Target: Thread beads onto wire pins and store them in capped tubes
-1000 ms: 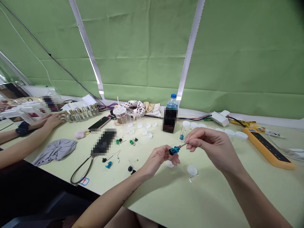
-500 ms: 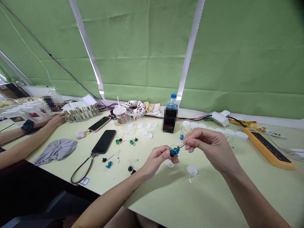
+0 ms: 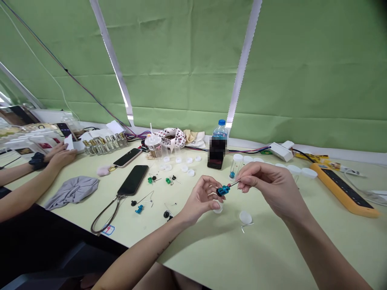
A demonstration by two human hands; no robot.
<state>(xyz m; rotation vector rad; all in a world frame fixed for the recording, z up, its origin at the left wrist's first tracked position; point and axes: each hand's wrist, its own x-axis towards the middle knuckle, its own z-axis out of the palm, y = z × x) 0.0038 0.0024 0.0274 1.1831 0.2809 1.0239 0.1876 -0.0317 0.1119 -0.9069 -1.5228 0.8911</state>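
Observation:
My right hand (image 3: 266,181) pinches a thin metal rod (image 3: 235,183) between thumb and fingertips. On the rod's left end sits a small blue metallic fitting (image 3: 223,190), with a red bit at the joint and a black end. My left hand (image 3: 203,197) is around the fitting's black end with thumb and fingers apart; whether a finger touches it I cannot tell. Under the hands lie a white cap (image 3: 218,208), a round translucent lid (image 3: 245,217) and a bent thin wire (image 3: 247,226). A clear tube (image 3: 236,166) with a blue piece inside stands behind.
Left of my hands lie another blue fitting (image 3: 139,209), green fittings (image 3: 168,181), black parts (image 3: 166,214), and a phone (image 3: 133,180) with a strap. A yellow power strip (image 3: 344,191) lies right. A co-worker's hands (image 3: 60,155) are far left, near small glass bottles (image 3: 105,144).
My left thumb has dropped away from the blue fitting and the fingers have spread. The fitting stays on the rod in my right hand. The co-worker's hands now hold a white card.

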